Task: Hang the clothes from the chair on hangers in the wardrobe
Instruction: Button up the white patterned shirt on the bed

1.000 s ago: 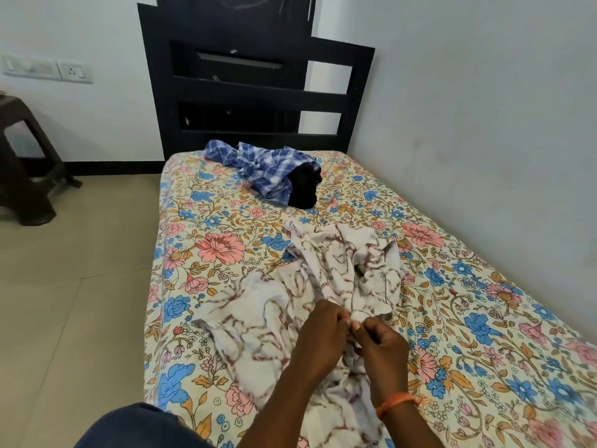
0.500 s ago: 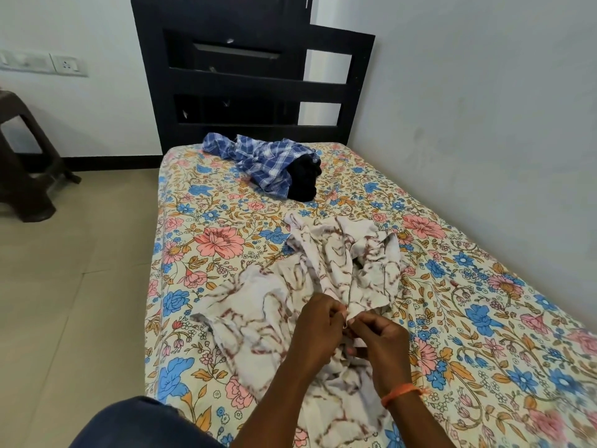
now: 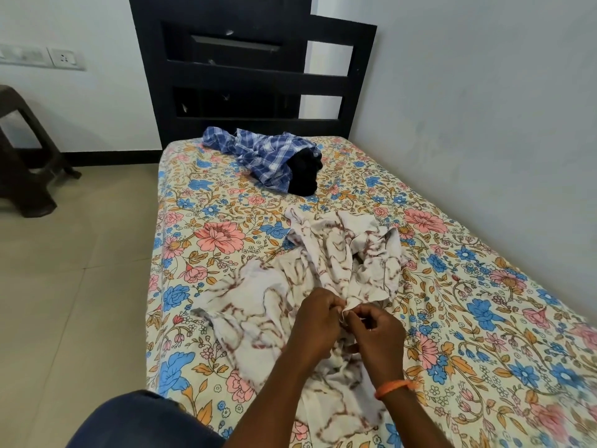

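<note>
A white shirt with brown marbled print [image 3: 284,305] lies crumpled on the bed [image 3: 484,302], which is covered in a floral sheet. Both hands meet at its middle: the left hand [image 3: 318,318] and right hand [image 3: 376,331] each have their fingers [image 3: 350,316] curled and pinched on a small fold of the fabric, probably a button or placket edge, though the detail is too small to tell. Farther up the bed, near the black headboard [image 3: 245,79], a blue checked shirt [image 3: 261,153] lies touching a black garment [image 3: 303,174]. A dark plastic chair [image 3: 22,163] stands on the floor to the left.

The risks look modest: tugging the pinched fold could pull a button loose or twist the shirt further, making it awkward to slip onto a hanger. No hanger or wardrobe is in view. No brand, label or readable writing shows.
</note>
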The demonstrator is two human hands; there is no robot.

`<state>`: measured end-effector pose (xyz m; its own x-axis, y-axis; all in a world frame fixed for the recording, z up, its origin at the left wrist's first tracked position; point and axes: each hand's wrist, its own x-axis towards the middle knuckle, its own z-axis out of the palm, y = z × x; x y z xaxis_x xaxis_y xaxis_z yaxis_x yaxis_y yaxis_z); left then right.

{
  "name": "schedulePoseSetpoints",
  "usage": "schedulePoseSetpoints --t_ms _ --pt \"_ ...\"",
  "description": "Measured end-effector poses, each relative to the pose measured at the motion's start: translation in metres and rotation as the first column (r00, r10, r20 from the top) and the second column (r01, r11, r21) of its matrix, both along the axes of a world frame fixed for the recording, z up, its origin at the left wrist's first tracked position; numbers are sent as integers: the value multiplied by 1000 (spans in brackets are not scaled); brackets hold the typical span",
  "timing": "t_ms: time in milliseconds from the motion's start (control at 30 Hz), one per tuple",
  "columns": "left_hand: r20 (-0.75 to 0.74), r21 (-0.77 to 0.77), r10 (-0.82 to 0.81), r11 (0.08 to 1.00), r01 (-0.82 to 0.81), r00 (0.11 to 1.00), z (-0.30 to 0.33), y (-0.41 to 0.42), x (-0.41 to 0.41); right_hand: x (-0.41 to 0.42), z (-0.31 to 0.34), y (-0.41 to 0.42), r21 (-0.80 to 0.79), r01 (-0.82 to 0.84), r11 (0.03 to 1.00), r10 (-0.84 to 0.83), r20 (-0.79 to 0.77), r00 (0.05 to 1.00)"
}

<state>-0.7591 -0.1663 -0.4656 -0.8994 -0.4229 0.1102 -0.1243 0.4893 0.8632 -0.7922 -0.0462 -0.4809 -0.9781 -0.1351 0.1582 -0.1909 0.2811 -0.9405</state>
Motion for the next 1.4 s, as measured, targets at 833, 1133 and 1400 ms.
schedulePoseSetpoints --t_ms 833,1133,1400 --pt "81 75 21 997 -27 996 15 -1 2 2 -1 0 -128 -31 991 42 82 996" --pt "242 21 55 998 -62 969 15 1 0 2 11 -1 -431 27 902 191 455 870" --pt "305 -61 102 994 -87 947 29 11 7 1 10 0 -452 4 892 218 438 872"
